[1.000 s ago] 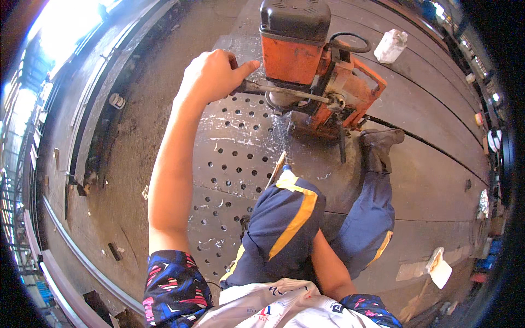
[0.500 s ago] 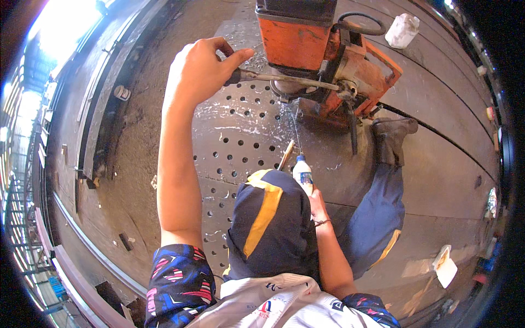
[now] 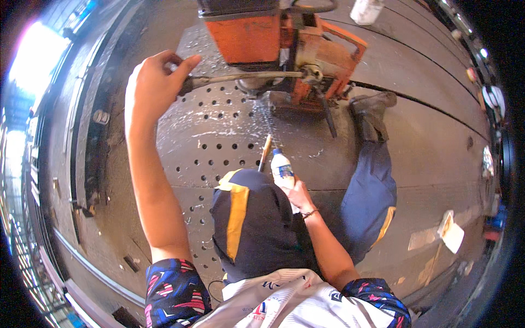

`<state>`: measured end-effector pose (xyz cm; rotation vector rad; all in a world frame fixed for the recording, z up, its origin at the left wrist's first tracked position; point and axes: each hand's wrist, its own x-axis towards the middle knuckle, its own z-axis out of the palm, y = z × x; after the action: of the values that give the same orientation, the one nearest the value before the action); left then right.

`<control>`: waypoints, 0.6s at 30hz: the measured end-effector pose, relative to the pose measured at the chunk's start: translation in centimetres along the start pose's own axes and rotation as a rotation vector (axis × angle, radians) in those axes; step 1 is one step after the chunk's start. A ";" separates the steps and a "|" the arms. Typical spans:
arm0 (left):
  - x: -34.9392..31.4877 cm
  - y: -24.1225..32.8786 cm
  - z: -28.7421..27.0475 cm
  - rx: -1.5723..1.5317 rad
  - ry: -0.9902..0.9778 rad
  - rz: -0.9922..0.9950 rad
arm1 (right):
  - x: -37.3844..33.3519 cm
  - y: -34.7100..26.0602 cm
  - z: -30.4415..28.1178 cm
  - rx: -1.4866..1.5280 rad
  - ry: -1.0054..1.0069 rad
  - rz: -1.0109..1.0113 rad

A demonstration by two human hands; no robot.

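Observation:
An orange and black magnetic drill (image 3: 246,39) stands on a dark steel plate (image 3: 188,150) with rows of drilled holes. My left hand (image 3: 152,87) is closed over the dark grip at the end of its long metal lever (image 3: 246,77), thumb sticking out. Part of that grip is hidden by the palm. My right hand (image 3: 298,195) holds a white plastic squeeze bottle (image 3: 283,168) with a blue cap, tilted toward the drill's base. Droplets and a whitish wet patch lie between the bottle and the drill's lower end. A thin brush-like stick (image 3: 266,150) is beside the bottle.
My knee in dark trousers (image 3: 254,218) is close below the bottle. My boot (image 3: 373,112) rests right of the drill. A white container (image 3: 366,11) stands at the far right, with a whitish scrap (image 3: 451,235) nearer. A steel beam (image 3: 87,136) runs along the left.
The drill, plate and both hands appear shifted left in the view, the drill also upward. Left hand and lever keep together; the lever looks slightly flatter. The fine stream at the bottle's tip is less distinct.

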<state>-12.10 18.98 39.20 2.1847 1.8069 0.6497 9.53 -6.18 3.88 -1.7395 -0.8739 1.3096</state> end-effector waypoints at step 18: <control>0.1 -0.5 -0.1 -0.040 -0.020 -0.035 | 0.3 -0.1 0.3 0.058 -0.046 0.046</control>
<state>-12.57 19.16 39.09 2.1213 1.8025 0.6481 9.29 -5.81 3.74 -1.6994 -0.8179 1.3971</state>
